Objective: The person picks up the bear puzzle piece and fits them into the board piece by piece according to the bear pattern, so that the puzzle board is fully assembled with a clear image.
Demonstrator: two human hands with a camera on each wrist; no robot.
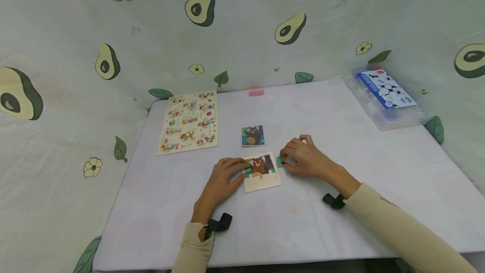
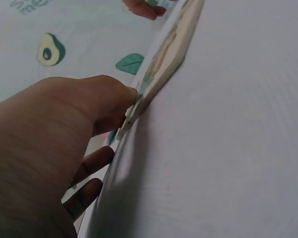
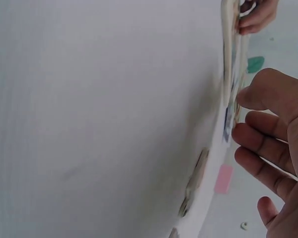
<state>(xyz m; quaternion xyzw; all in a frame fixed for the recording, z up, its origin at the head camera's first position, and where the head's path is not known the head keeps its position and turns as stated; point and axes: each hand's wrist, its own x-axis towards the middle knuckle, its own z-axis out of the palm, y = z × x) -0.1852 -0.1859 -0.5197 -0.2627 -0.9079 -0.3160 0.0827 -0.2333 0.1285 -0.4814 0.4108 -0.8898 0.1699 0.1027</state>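
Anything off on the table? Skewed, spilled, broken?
Nothing visibly spilled or broken. The bear puzzle board sits slightly turned to the front edge of the table, and its lower part is bare wood. That looks unfinished rather than faulty: the right hand holds a small teal piece beside it.

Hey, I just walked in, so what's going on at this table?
A person is working on a small bear puzzle board. Their left hand rests at its left side, while the right hand holds a small teal-marked piece just beyond the right edge. The bear picture fills the board's upper part; the lower part shows bare pale wood. A matching bear picture lies behind it.
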